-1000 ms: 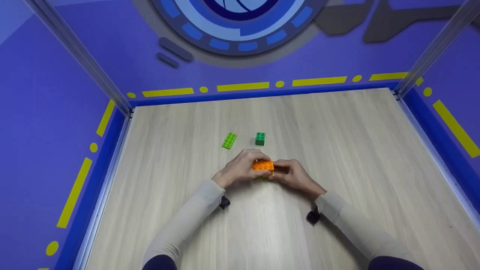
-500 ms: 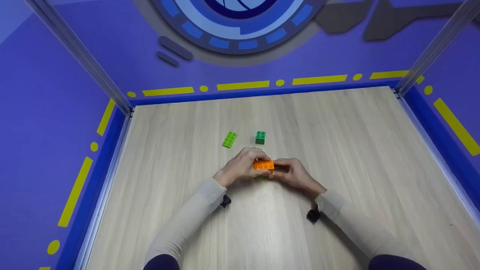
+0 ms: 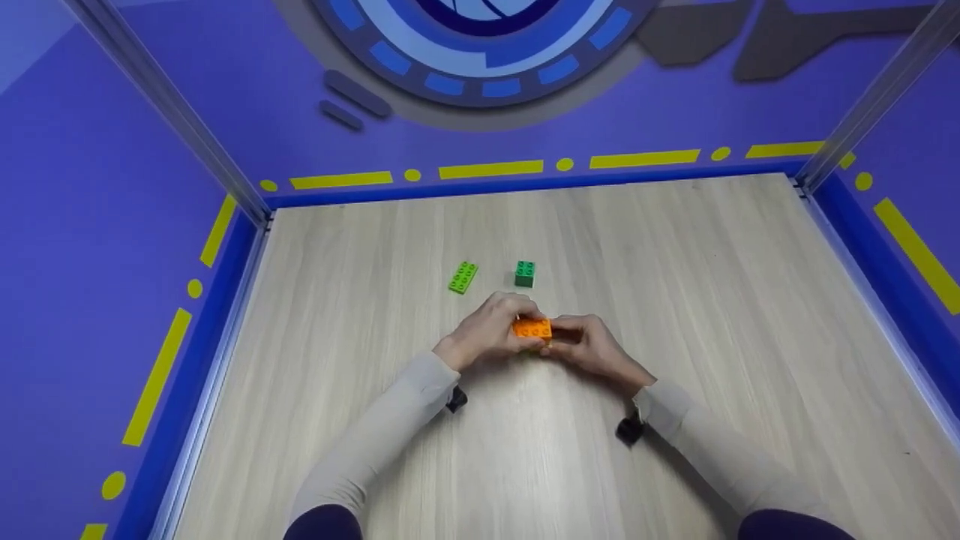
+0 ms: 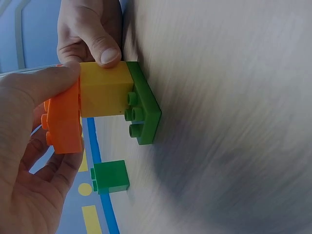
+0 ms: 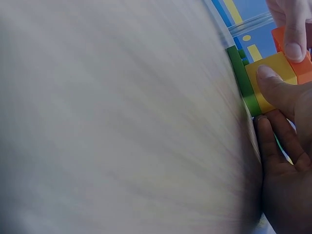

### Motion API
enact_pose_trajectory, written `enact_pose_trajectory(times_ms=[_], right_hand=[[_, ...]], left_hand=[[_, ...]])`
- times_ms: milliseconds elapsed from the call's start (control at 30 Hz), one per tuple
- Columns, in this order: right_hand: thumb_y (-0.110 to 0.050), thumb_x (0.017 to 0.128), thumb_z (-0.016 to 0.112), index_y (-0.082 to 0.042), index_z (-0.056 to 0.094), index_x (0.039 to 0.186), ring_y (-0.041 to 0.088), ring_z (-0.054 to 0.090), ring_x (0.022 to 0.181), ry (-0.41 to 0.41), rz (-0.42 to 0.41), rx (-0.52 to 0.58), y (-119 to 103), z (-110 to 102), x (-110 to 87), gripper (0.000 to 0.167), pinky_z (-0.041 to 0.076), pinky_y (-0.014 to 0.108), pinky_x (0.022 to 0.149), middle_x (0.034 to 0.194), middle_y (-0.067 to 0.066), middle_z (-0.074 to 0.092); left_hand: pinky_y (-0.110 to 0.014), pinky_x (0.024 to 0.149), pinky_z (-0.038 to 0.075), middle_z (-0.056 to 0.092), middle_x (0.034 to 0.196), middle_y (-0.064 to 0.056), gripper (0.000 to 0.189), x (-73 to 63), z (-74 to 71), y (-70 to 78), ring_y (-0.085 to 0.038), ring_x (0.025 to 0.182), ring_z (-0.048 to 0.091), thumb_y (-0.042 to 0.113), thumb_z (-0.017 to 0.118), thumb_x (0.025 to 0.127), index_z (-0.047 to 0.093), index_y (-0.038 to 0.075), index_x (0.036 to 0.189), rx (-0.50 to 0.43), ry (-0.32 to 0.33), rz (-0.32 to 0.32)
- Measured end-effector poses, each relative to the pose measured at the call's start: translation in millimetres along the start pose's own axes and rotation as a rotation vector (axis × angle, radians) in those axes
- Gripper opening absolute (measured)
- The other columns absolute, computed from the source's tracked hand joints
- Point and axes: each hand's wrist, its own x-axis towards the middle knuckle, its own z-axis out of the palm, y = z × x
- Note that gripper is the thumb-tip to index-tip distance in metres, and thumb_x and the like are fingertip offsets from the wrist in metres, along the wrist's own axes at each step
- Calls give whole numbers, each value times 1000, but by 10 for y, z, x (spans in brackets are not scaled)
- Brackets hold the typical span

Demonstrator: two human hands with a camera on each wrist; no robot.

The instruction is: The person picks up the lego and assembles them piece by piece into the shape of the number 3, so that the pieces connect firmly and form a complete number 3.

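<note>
My left hand (image 3: 491,328) grips an orange toy brick (image 4: 66,118) between thumb and fingers. That brick sits on top of a yellow brick (image 4: 105,90), overhanging it to one side. Beneath the yellow brick is a flat green plate brick (image 4: 146,109), some of its studs bare, close over the table. My right hand (image 3: 595,346) pinches the yellow brick, its thumb (image 5: 275,87) flat on one face and its fingers on the far side. In the head view the yellow brick is mostly hidden under the orange one and the hands.
Just beyond the hands, a dark green brick (image 3: 525,274) stands on the wooden table (image 3: 337,300). To its left lies a flat light green plate brick (image 3: 463,277). Blue-purple panels (image 3: 450,142) wall the table at the back and both sides.
The view shifts slightly. Both hands keep their grip on the bricks, and the two loose bricks stay where they lie.
</note>
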Motion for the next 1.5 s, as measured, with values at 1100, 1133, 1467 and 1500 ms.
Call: enact_pose_trajectory(times_ms=[1100,1133,1467,1500], right_hand=[[-12,89,88,-10,78,129,17,73,117,-22,-12,15,-2,-15,78,41,53,23,105,124,7,79],[-12,89,88,-10,78,129,18,73,118,-26,-6,18,0,-14,83,41,53,24,105,125,7,79],[-18,90,88,-15,77,131,25,72,122,-38,83,-29,-24,-34,65,43,52,42,112,128,4,78],[-18,90,88,-15,77,131,26,71,122,-37,93,-32,-26,-38,65,43,51,45,113,128,4,78]], left_hand=[[-27,90,56,79,108,-3,32,-81,93,-169,-13,98,70,22,93,85,80,9,112,-122,94,-35],[-26,90,56,80,109,-3,33,-98,98,-167,-14,99,70,21,92,86,80,9,114,-118,104,-35],[-42,94,61,78,125,-10,48,-307,126,-215,-21,110,73,26,89,90,75,1,128,-232,177,-83],[-43,96,61,77,126,-11,49,-326,123,-226,-22,112,73,25,90,90,74,0,129,-252,183,-89]])
